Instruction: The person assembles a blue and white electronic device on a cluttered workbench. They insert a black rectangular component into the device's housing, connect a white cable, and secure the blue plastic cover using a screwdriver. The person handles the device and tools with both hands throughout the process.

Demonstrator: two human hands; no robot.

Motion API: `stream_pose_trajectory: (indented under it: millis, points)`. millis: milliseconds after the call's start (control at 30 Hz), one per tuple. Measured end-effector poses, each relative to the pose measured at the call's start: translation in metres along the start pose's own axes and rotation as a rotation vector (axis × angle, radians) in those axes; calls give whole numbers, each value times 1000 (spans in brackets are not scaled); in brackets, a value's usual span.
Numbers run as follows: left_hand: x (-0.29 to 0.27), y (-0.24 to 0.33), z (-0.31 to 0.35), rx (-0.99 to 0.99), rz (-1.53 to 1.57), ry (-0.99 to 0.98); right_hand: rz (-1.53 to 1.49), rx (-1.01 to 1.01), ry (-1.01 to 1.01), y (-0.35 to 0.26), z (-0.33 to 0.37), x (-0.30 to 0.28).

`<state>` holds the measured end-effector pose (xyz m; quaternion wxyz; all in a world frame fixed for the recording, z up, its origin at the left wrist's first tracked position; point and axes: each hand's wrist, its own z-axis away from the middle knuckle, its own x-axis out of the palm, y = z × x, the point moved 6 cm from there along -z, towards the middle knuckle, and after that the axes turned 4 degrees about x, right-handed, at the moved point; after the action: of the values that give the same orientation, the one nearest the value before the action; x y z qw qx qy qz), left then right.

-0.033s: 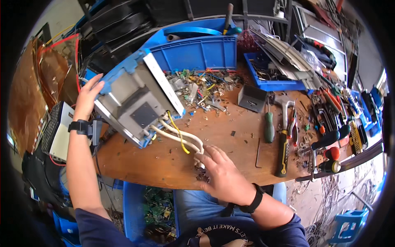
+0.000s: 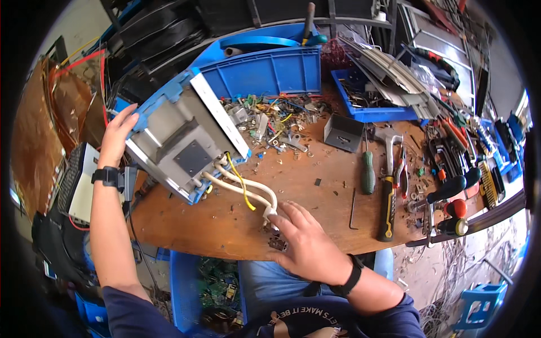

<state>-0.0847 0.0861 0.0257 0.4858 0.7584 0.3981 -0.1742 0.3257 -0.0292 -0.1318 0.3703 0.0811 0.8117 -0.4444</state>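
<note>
The wooden desk (image 2: 315, 186) carries everything here, and the biggest thing on it is the grey and blue metal unit (image 2: 183, 141), tipped up on its lower edge and leaning away from the person. The left hand (image 2: 117, 137) lies flat against the unit's far left side, fingers spread and open, propping it rather than gripping it. From the unit's underside a bundle of white cables (image 2: 248, 188) with one yellow wire runs down toward the right hand (image 2: 307, 242), which rests palm down on the desk, fingers loosely curled over the cable ends; whether they pinch the plug there I cannot tell.

To do this well, I judge the left hand should brace the unit firmly so it does not slide, while the right hand pulls the cables straight along their run, not sideways.

Beyond the right hand, further up the desk, lies a heap of scrap parts (image 2: 270, 118) before a blue bin (image 2: 265, 70). To its right lie a green-handled screwdriver (image 2: 367, 169) and a yellow-and-black hammer (image 2: 387, 197).
</note>
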Motion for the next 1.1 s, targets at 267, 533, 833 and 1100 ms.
stream_pose_trajectory:
  millis: [267, 533, 833, 1100]
  points:
    - [-9, -28, -29, -132, 134, -79, -10, 25, 104, 35, 61, -26]
    - [-26, -66, -54, -237, 254, -122, 61, -98, 237, 73, 78, -14]
    - [-47, -92, -65, -382, 279, -68, 30, -204, 316, 76, 76, -10]
    - [-41, -72, -56, -310, 218, -99, -1, -214, 283, 79, 71, -13]
